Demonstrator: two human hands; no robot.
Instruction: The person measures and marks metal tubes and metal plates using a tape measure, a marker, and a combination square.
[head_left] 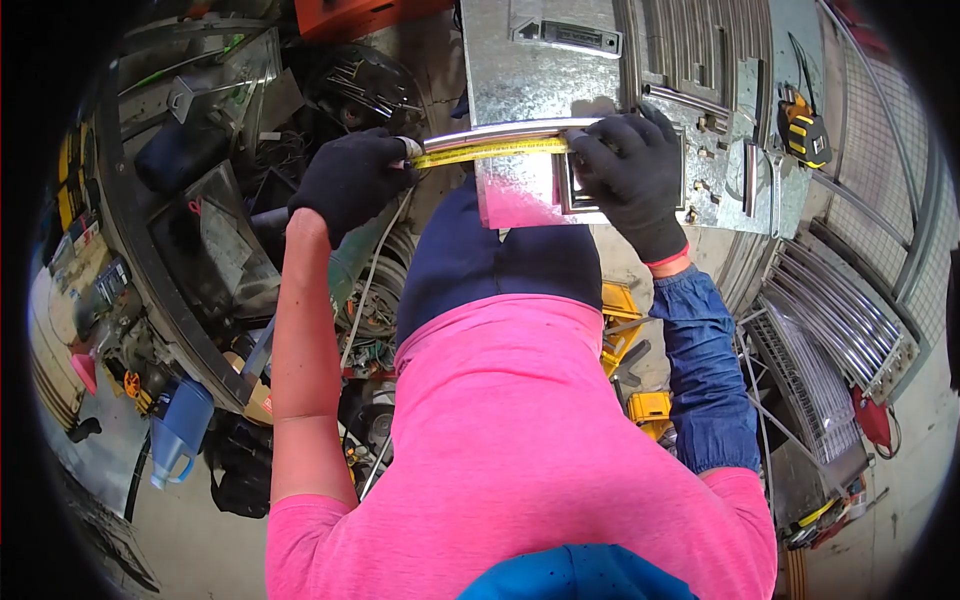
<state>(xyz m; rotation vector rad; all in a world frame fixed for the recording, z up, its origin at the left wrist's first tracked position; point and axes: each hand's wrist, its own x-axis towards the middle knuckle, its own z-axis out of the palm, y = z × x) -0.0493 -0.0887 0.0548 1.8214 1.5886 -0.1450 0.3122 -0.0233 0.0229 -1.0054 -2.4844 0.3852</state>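
A shiny metal bar (510, 130) runs between my two gloved hands, with a yellow tape measure blade (490, 152) stretched along its near side. My left hand (355, 180), in a black glove, is closed at the left ends of bar and blade, beyond the table's left edge. Above the metal-topped table (540, 85), my right hand (630, 175) grips the right end of the bar, its fingers bent over it. Under that hand lies a rectangular metal frame (683, 170), partly hidden. What the right fingertips press on the blade is hidden.
Metal strips (700, 45) lie at the table's back right. A yellow and black tape measure case (806, 138) and a wrench (775, 195) are at its right. Left stands a rack (150, 285) of scrap. A blue jug (180, 430) sits at lower left.
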